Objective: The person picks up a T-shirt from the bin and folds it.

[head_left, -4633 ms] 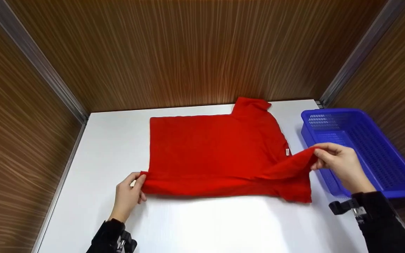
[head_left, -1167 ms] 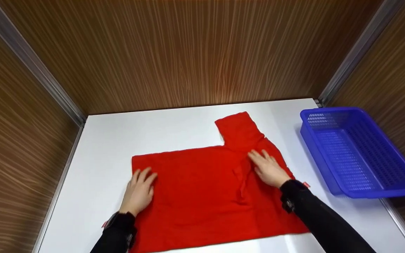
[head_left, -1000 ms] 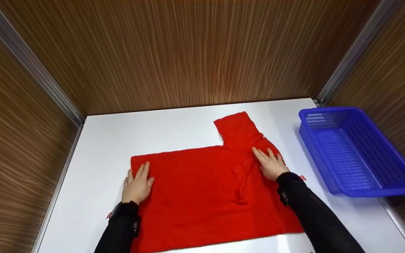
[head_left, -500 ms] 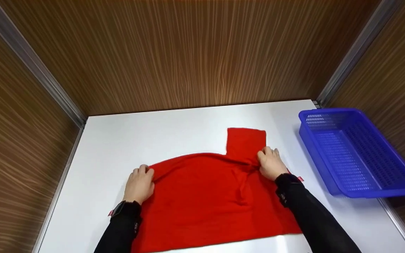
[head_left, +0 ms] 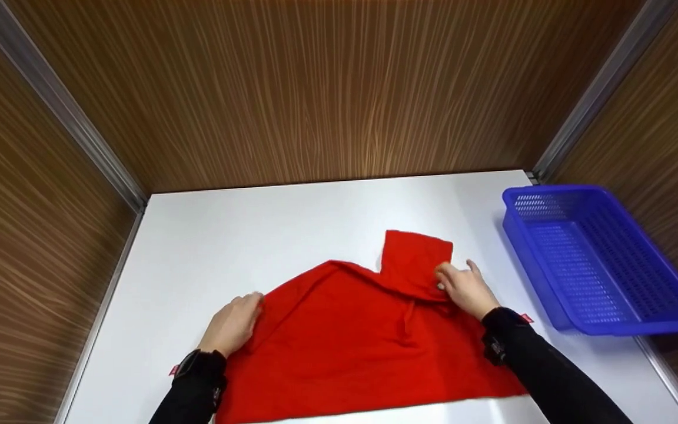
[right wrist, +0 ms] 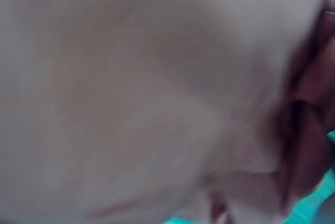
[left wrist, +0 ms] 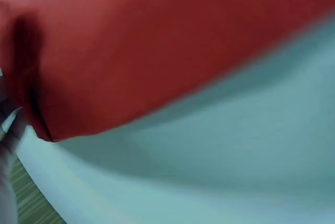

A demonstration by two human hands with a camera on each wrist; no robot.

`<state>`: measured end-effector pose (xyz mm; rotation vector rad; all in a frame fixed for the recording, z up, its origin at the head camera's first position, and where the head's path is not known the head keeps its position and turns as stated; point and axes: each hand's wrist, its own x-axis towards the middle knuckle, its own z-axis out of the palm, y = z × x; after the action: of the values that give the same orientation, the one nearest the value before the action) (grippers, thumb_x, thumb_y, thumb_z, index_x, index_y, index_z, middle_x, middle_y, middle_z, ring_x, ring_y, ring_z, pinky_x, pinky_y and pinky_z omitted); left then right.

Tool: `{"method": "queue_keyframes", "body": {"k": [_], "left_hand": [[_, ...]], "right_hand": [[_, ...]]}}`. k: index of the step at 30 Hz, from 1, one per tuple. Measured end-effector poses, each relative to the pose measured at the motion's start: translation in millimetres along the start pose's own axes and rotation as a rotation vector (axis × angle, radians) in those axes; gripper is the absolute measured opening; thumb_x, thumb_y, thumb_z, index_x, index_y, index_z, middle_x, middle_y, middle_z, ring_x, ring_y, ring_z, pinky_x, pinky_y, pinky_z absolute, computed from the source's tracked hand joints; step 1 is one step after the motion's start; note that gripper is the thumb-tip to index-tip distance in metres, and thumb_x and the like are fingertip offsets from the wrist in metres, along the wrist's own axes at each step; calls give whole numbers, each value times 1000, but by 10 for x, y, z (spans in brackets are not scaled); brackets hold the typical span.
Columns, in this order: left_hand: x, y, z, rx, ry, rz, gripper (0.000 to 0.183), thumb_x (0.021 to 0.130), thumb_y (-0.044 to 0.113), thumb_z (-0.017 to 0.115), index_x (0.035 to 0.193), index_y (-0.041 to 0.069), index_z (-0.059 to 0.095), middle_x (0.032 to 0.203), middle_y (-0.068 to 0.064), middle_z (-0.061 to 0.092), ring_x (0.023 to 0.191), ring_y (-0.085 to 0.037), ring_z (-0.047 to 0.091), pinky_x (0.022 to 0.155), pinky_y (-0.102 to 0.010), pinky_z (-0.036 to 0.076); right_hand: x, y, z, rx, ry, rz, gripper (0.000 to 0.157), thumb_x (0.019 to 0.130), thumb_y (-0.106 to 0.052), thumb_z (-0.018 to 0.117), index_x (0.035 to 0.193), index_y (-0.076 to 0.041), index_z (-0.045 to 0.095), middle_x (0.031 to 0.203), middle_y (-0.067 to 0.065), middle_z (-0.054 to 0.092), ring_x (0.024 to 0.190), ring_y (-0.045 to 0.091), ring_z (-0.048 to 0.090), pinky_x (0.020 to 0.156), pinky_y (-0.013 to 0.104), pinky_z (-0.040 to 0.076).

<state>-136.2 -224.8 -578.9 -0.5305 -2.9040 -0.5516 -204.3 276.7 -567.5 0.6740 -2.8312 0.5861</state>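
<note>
Drawn nearer to the person since half a second ago: left hand (head_left: 230, 324) and right hand (head_left: 469, 290), along with the squared flap (head_left: 414, 257) of the red cloth garment (head_left: 339, 347); far edge, flat and nearly straight a second ago, now raised into a blunt peak between both hands.

At far left, flat brown wood-grain panel (head_left: 27, 247), bordered by a straight grey metal strip (head_left: 89, 134). Next, black cloth left sleeve (head_left: 186, 397), small red tag (head_left: 174, 370) at its cuff. Grip of the left hand clamped on the garment's far left corner; from the left wrist, cloth bunched at the fingers, with shadow on the flat white worktop (head_left: 256, 229) below the border.

In the middle, garment on the worktop's near side, near part flat, far part in slanting creases, flap pointing towards the brown wood-grain back panel (head_left: 339, 88) but well apart from it. Grip of the right hand clamped on cloth beside the flap's base, one finger raised; right wrist view badly blurred. Black cloth right sleeve (head_left: 557, 365) over the garment's right side. At far right, rectangular blue perforated plastic basket (head_left: 645, 327), apart from the right hand.
</note>
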Motion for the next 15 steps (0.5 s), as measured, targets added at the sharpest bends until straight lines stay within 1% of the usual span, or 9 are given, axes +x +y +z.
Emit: {"method": "queue_keyframes", "body": {"k": [2,4,6,8,9,11,12,13,15], "left_hand": [[-7,5,1,12,-40,-16,27,99,17,74,121,4,66,102,-11,61,91,-33,63,79,-46,55],[-17,9,0,26,-93,-16,39,96,27,78,126,4,68,110,-12,59,97,-34,60,86,-48,53],[-26,4,9,53,-119,0,44,93,34,80,124,4,68,108,-10,59,95,-31,58,85,-46,52],[-32,-6,19,83,-112,42,40,91,36,82,113,6,68,98,-6,56,89,-28,56,80,-43,49],[-36,-14,28,98,-100,70,38,90,34,83,108,6,66,94,-5,55,87,-26,55,78,-41,49],[-41,-30,46,121,-59,124,31,88,27,85,100,8,62,90,-4,54,83,-25,54,73,-38,48],[-41,-35,52,120,-39,136,30,88,23,84,97,9,60,91,-5,55,84,-26,56,74,-39,49],[-39,-37,55,107,-24,138,29,89,22,84,94,10,58,95,-6,58,87,-27,58,77,-39,51],[-31,-36,52,64,-14,110,26,92,21,81,92,10,57,104,-9,62,95,-30,61,85,-43,54]], "right_hand": [[9,0,13,-38,-30,76,30,96,-6,71,123,0,61,93,16,76,91,40,74,104,74,40],[10,7,24,-99,-94,100,49,92,-6,74,138,1,58,109,22,71,102,47,68,98,72,43],[13,17,23,-141,-146,94,52,90,-7,75,139,-1,61,127,28,62,118,54,60,98,75,42],[26,33,14,-131,-184,84,40,89,-7,74,127,0,67,135,30,55,129,59,51,103,79,38],[33,43,6,-113,-194,80,29,89,-7,73,117,1,69,140,30,54,135,61,47,107,82,33],[52,66,-5,-44,-198,87,9,92,-9,72,98,-2,68,139,27,58,137,57,49,109,86,26],[63,78,-5,-8,-193,97,7,94,-11,70,92,-6,66,133,24,62,134,53,54,110,86,24],[75,88,-4,25,-182,110,12,97,-12,68,87,-8,63,123,21,65,127,48,60,110,85,25],[93,103,2,68,-123,148,14,101,-13,65,88,-8,62,106,16,69,107,43,68,107,78,36]]}}
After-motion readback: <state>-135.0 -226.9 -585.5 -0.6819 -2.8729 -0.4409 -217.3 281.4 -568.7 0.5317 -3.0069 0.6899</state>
